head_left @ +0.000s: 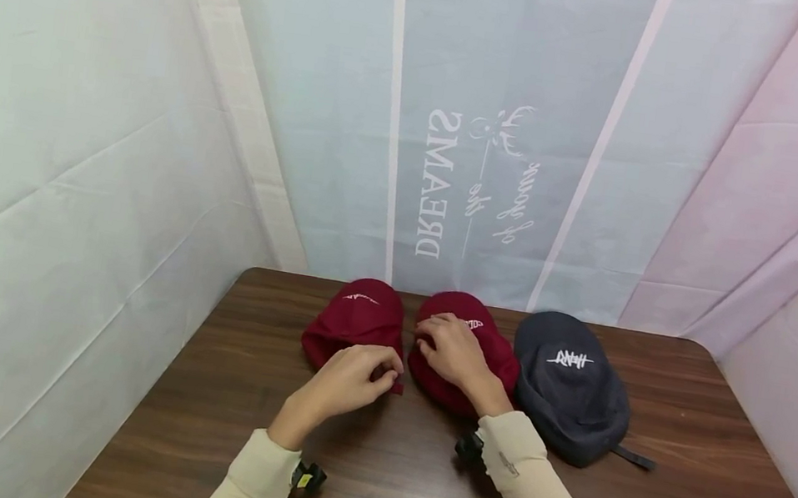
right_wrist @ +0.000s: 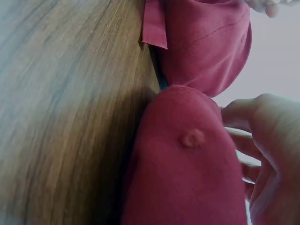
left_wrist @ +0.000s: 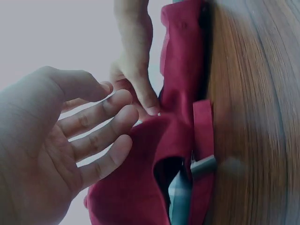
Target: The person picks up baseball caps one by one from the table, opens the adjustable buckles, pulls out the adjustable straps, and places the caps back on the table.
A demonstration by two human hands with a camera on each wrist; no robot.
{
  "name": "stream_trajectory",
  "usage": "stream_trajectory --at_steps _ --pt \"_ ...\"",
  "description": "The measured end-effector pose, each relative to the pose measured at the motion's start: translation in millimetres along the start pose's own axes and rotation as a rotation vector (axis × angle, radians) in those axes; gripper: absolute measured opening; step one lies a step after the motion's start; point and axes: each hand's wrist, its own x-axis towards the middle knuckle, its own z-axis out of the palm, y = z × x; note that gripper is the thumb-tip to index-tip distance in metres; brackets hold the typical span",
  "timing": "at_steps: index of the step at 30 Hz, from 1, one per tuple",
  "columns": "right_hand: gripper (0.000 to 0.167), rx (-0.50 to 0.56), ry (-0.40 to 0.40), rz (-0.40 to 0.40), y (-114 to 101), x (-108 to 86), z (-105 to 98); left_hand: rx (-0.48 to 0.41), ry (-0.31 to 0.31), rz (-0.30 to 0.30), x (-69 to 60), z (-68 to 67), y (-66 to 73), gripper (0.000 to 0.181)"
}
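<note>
Three caps lie in a row on the table. Over the near part of the left red cap [head_left: 362,324] is my left hand [head_left: 344,378]; its fingers are loosely bent and hold nothing, as the left wrist view also shows. My right hand [head_left: 457,353] rests on the crown of the middle red cap [head_left: 501,362], partly covering its white lettering. In the right wrist view, its relaxed fingers [right_wrist: 236,115] lie along the far side of that cap. A dark grey cap [head_left: 569,398] with white lettering sits to the right, touched by neither hand.
The brown wooden table [head_left: 211,409] extends in front of and beside the caps. Behind it hangs a pale blue curtain [head_left: 327,105] with mirrored white lettering, and pale cloth flanks both sides. The dark cap's strap [head_left: 635,458] sticks out to the right.
</note>
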Motion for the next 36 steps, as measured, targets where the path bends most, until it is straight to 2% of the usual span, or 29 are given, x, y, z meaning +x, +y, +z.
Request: stream_trajectory --at_steps 4,11,19,28,36 --pt "0.019 0.007 0.023 -0.015 0 -4.7 -4 -0.005 -0.003 0.007 4.9 5.7 4.1 0.009" --pt "0.018 -0.040 0.065 -0.042 3 -17.2 -14 -0.016 0.019 0.045 13.5 16.6 9.3 0.013" --pt "0.018 -0.050 0.095 -0.044 9 -33.5 -31 0.016 0.030 0.085 22.4 27.5 17.2 0.013" --pt "0.019 -0.076 0.079 -0.014 13 -52.2 -53 0.067 0.063 0.159 28.9 38.0 23.0 0.012" --pt "0.021 -0.033 0.056 -0.003 23 -69.6 -63 0.064 0.069 0.184 32.3 44.6 23.7 0.012"
